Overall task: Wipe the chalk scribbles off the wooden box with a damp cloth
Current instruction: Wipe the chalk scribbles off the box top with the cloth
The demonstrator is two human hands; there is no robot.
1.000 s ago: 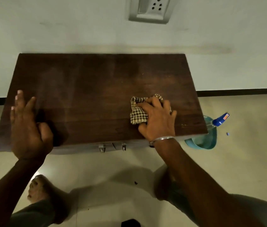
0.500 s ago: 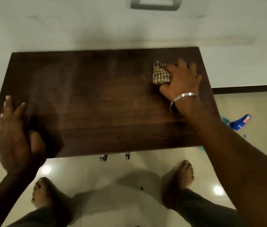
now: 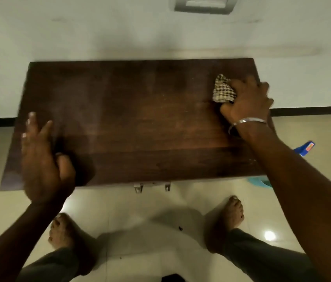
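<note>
While the right hand (image 3: 248, 100) has its fingers curled over the bunched checked cloth (image 3: 223, 90), pressing it onto the far right corner of the wooden box (image 3: 140, 123), I see the main risk right there. The cloth sits just beside the right edge, and an outward stroke could carry it off the lid. The left hand (image 3: 42, 159) is over the near left part of the lid, fingers straight and slightly spread, thumb tucked in. It is blurred, and I cannot tell whether it touches the wood. If it is not bracing, a hard push could slide the box on the glossy floor (image 3: 140, 210). In this dim light I make out no clear chalk lines, only a faint pale haze (image 3: 75, 110) on the left half, so a patch could easily be missed or merely smeared.

The box is closed, with two latches (image 3: 152, 187) at its front edge, and its contents are hidden. To the right, a teal tub (image 3: 260, 182) shows only as a sliver past the box corner, so I cannot tell what it holds. A blue spray bottle (image 3: 305, 148) pokes up near it, whether inside or beside it I cannot say.
</note>
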